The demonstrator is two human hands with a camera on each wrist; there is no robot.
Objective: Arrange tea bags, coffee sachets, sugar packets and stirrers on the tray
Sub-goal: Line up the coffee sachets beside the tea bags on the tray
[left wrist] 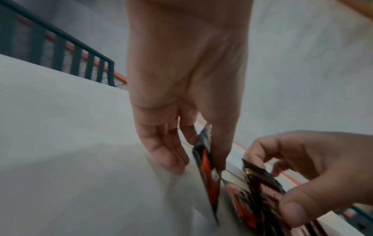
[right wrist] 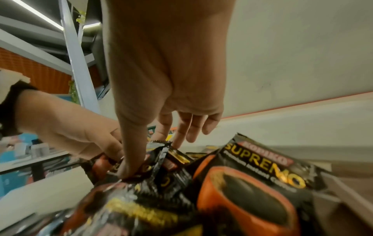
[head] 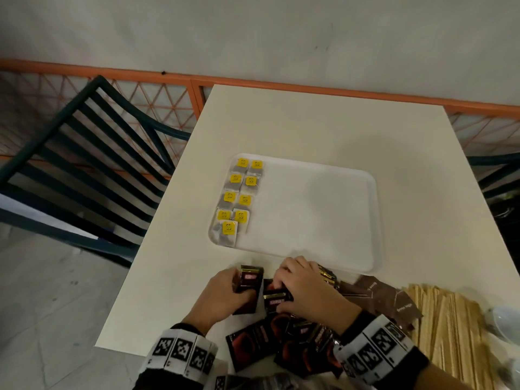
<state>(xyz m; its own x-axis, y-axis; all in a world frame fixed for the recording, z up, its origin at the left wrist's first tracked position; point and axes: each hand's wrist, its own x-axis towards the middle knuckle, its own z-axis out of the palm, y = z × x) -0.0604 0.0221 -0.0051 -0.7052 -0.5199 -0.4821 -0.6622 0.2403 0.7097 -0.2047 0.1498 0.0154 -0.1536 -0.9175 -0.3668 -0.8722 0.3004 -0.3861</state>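
Note:
A white tray (head: 323,209) lies on the table with several yellow-tagged tea bags (head: 236,198) in two columns along its left side. Just in front of the tray, my left hand (head: 225,294) pinches a black-and-red coffee sachet (head: 249,282) between thumb and fingers; the left wrist view shows this coffee sachet (left wrist: 207,169) edge-on. My right hand (head: 298,288) grips another coffee sachet (head: 277,299) beside it, its thumb (right wrist: 131,151) pressed into the sachet pile (right wrist: 222,191). More sachets (head: 281,342) lie heaped near my wrists.
Brown sugar packets (head: 382,296) and a spread of wooden stirrers (head: 444,327) lie at the right of the table (head: 309,122). A dark slatted chair (head: 84,164) stands at the table's left. An orange-railed fence (head: 168,77) runs behind. A pale object (head: 503,319) sits at the far right edge.

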